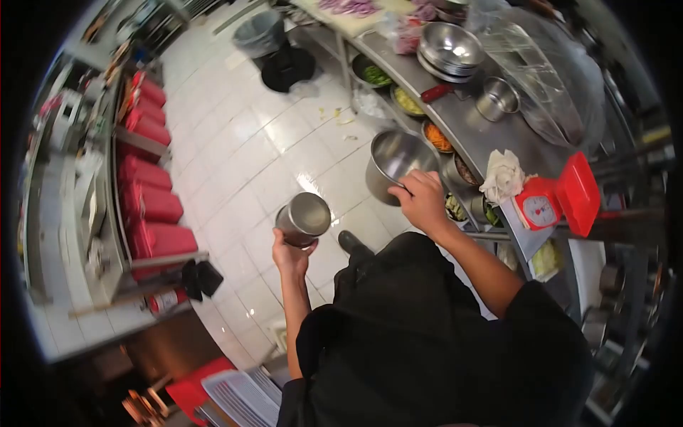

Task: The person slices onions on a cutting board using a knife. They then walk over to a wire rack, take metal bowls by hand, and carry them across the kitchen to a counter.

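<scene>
My left hand (292, 255) is wrapped round the lower side of a small metal container (304, 215), held above the tiled floor. My right hand (421, 199) grips the near rim of a larger, deep metal pot (398, 158), whose open top shows its bare inner wall. The two vessels are apart, the pot close to the edge of the steel table. What lies inside the small container, if anything, I cannot make out.
The steel table (462, 124) on the right bears stacked metal bowls (449, 48), a small pot (497, 99), a white cloth (504, 175) and a red scale (539, 208). Bowls of cut vegetables sit below. Red bins (158, 203) line the left; a trash bin (260, 37) stands ahead.
</scene>
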`<control>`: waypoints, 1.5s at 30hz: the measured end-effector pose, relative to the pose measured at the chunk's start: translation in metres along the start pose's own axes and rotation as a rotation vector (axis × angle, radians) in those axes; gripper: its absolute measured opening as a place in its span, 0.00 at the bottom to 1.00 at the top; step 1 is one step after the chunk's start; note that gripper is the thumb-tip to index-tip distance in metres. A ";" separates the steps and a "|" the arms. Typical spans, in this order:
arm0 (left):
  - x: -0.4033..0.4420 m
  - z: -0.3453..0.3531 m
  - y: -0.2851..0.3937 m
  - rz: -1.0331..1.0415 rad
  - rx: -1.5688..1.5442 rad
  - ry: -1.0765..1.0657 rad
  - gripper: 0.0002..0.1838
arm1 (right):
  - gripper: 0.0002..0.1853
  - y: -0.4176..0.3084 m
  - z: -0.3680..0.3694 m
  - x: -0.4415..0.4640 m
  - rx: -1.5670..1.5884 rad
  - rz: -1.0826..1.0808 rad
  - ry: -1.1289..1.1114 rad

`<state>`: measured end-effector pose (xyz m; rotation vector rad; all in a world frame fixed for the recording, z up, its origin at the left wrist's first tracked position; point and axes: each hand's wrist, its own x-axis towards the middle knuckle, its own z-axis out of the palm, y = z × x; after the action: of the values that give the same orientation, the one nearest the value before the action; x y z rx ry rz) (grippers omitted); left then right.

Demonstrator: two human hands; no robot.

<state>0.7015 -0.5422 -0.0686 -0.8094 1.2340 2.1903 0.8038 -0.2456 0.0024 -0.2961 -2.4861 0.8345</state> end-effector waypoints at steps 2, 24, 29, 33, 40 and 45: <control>0.020 0.046 0.010 -0.120 0.096 -0.099 0.31 | 0.05 0.000 -0.018 0.005 -0.142 -0.076 0.131; 0.050 0.364 -0.137 -0.877 0.459 -0.630 0.29 | 0.10 -0.056 -0.148 -0.073 -0.666 0.299 0.507; 0.048 0.365 -0.170 -0.675 0.458 -0.543 0.28 | 0.10 -0.062 -0.153 -0.097 -0.568 0.367 0.475; 0.045 0.371 -0.184 -0.660 0.492 -0.660 0.33 | 0.11 -0.048 -0.146 -0.089 -0.429 0.300 0.411; 0.028 0.342 -0.106 -0.662 0.799 -0.685 0.49 | 0.11 -0.023 -0.144 -0.038 -0.190 0.133 0.187; 0.042 0.290 -0.008 -0.559 0.753 -0.893 0.49 | 0.11 -0.005 -0.104 0.022 -0.061 -0.061 0.034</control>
<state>0.6035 -0.2791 0.0172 0.1485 1.0308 1.2055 0.8390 -0.1894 0.0855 -0.2523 -2.4791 0.7241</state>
